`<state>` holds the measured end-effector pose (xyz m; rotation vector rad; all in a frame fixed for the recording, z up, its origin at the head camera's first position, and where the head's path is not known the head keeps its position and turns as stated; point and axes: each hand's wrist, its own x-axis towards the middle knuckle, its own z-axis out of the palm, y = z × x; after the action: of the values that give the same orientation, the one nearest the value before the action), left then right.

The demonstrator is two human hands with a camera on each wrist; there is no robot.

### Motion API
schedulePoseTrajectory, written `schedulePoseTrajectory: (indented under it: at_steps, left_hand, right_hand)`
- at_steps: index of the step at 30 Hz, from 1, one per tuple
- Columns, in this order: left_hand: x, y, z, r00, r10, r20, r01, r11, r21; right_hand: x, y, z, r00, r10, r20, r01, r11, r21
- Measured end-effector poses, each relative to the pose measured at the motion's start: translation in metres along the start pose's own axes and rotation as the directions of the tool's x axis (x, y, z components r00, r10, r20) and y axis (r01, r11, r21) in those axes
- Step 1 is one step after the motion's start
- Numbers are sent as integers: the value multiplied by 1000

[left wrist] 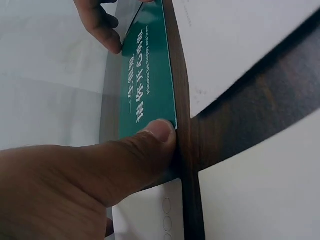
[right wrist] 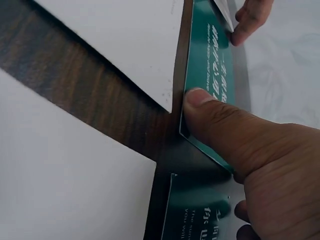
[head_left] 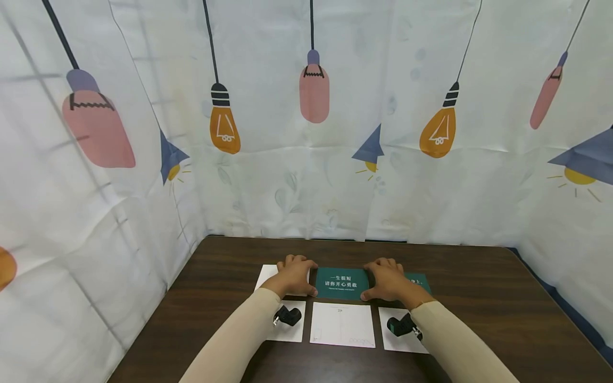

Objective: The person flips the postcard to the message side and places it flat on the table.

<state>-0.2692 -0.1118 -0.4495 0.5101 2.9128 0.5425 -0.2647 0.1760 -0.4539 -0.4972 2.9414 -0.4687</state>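
Note:
A green card (head_left: 342,275) with white lettering lies in the middle of the back row of cards in the head view. My left hand (head_left: 291,275) holds its left side, the thumb at the near corner and the other fingers toward the far edge. Opposite it, my right hand (head_left: 389,280) grips the right side in the same way. In the right wrist view, the right thumb (right wrist: 200,100) presses on the card near its corner. A white card (head_left: 266,273) lies partly under the left hand, and a second green card (head_left: 421,281) is partly hidden by the right.
In the front row lie a left white card (head_left: 293,332), a middle white card (head_left: 342,324) and a right white card (head_left: 399,343), the outer ones partly covered by the wrist cameras. The dark wooden table (head_left: 503,303) meets a lamp-patterned curtain (head_left: 268,186) at the back.

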Motion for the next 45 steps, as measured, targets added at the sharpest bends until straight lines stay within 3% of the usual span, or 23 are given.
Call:
schedulePoseTrajectory:
  at_steps: [7, 15, 27, 45]
  left_hand:
    - [2, 2, -2, 999, -39, 35, 39, 999, 13]
    - [2, 1, -3, 999, -36, 33, 36, 999, 4]
    - [4, 0, 0, 999, -32, 26, 33, 999, -5]
    - [-1, -4, 10, 994, 57, -95, -60, 997, -38]
  right_hand:
    - [5, 3, 0, 999, 36, 30, -35, 999, -28]
    - [5, 2, 0, 999, 36, 25, -35, 999, -30]
    - [1, 5, 2, 1000, 13, -14, -13, 999, 39]
    - [-6, 4, 11, 993, -17, -116, 28, 995, 91]
